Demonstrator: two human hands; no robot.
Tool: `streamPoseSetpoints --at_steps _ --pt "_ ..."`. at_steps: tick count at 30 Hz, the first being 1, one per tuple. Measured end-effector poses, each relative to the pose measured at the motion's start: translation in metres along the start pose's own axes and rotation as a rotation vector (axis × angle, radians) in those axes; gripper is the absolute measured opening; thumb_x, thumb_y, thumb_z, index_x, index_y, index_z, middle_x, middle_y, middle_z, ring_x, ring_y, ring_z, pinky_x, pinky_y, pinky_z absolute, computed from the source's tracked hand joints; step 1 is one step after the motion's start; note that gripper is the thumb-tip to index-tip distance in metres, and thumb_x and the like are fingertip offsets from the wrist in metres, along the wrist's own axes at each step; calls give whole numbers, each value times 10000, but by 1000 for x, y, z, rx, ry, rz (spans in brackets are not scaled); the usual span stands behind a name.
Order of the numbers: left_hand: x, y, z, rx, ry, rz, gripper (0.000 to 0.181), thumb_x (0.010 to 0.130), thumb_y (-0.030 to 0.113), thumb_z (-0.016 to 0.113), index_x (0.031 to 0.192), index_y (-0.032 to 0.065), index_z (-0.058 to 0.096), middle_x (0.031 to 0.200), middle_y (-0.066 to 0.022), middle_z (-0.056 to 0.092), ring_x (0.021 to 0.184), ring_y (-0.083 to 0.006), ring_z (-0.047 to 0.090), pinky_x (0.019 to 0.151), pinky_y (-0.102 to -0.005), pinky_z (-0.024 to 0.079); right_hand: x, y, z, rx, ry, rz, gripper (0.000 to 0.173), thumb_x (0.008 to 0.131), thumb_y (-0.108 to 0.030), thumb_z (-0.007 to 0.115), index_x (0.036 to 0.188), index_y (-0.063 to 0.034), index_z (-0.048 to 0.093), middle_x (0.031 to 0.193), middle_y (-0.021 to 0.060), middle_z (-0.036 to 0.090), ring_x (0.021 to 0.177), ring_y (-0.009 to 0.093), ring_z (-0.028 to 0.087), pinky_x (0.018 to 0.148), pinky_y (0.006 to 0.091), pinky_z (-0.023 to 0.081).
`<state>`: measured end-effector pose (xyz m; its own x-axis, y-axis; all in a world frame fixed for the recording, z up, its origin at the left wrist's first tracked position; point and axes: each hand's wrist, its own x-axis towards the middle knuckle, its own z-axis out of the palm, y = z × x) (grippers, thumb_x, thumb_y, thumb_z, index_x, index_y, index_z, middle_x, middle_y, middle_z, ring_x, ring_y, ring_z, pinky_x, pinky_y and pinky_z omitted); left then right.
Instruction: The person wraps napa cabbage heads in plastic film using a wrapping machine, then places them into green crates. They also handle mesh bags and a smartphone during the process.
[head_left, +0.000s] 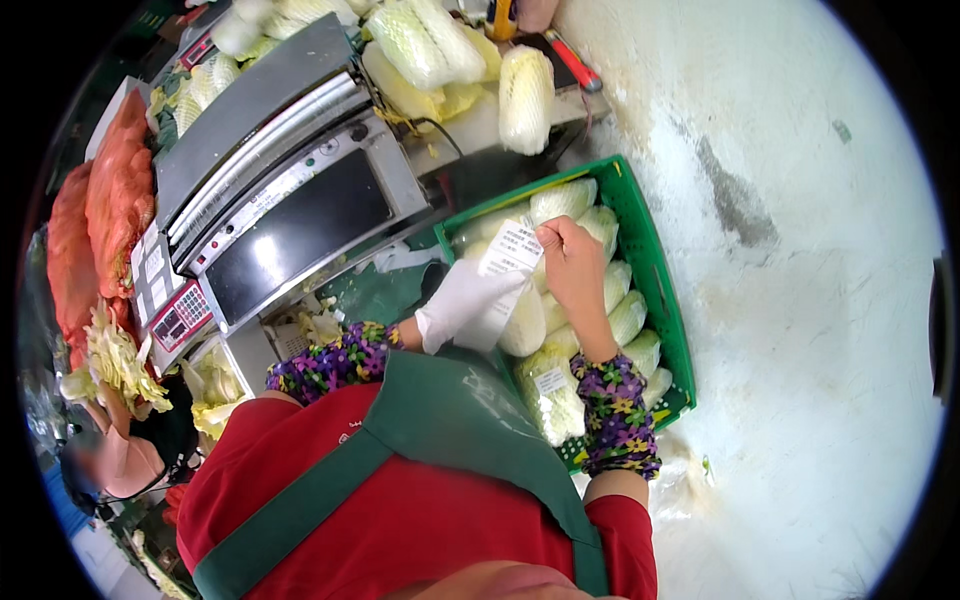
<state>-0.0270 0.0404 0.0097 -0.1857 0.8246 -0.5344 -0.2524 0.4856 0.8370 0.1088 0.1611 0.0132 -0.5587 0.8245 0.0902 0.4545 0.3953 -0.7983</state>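
Note:
A strip of white printed paper labels (513, 246) is stretched between my hands above a green plastic crate (664, 300). My left hand (463, 298), in a white glove, grips the strip's middle, and its lower end hangs below. With thumb and fingertips, my bare right hand (576, 270) pinches the upper right corner. Beneath, the crate holds several film-wrapped napa cabbages (628, 319), some in white foam netting. One wrapped cabbage (546, 416) near my apron bears a white label (550, 381). My hands and the strip hide part of the crate's contents.
Left of the crate stands a film-wrapping machine (300, 232) with a dark plate, beside a scale (180, 316). Wrapped cabbages (427, 45) and a red utility knife (574, 64) lie beyond. Red mesh sacks (120, 195) and a co-worker (127, 457) holding cabbage are at far left.

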Motion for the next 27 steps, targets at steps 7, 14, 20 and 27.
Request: streamPoseSetpoints --at_steps 7,14,20,27 --pt "10 32 -58 66 -12 84 269 952 249 657 1040 -1 708 910 -27 718 765 -69 644 667 -245 521 176 6 -8 -232 114 -310 160 886 -196 660 850 -48 614 777 172 642 760 384 614 678 485 469" --pt "29 62 -102 -192 -37 224 261 963 166 609 1161 -3 605 996 -19 656 854 -62 588 745 -238 497 309 39 15 -516 -104 -37 360 849 -375 706 1018 -65 637 946 178 677 899 377 643 759 467 485" --pt "44 65 -127 -264 83 270 297 946 80 602 1234 11 567 1029 -31 650 883 -72 606 780 -231 505 290 44 71 -688 131 -98 580 911 -345 639 1352 -24 444 1304 259 536 1197 428 522 987 492 434" --pt "49 77 -140 -294 185 248 171 962 123 597 1075 9 657 987 -29 694 865 -68 622 768 -227 510 222 54 87 -1053 451 28 563 973 -390 523 1383 -10 466 1375 234 520 1251 386 507 1031 412 416"
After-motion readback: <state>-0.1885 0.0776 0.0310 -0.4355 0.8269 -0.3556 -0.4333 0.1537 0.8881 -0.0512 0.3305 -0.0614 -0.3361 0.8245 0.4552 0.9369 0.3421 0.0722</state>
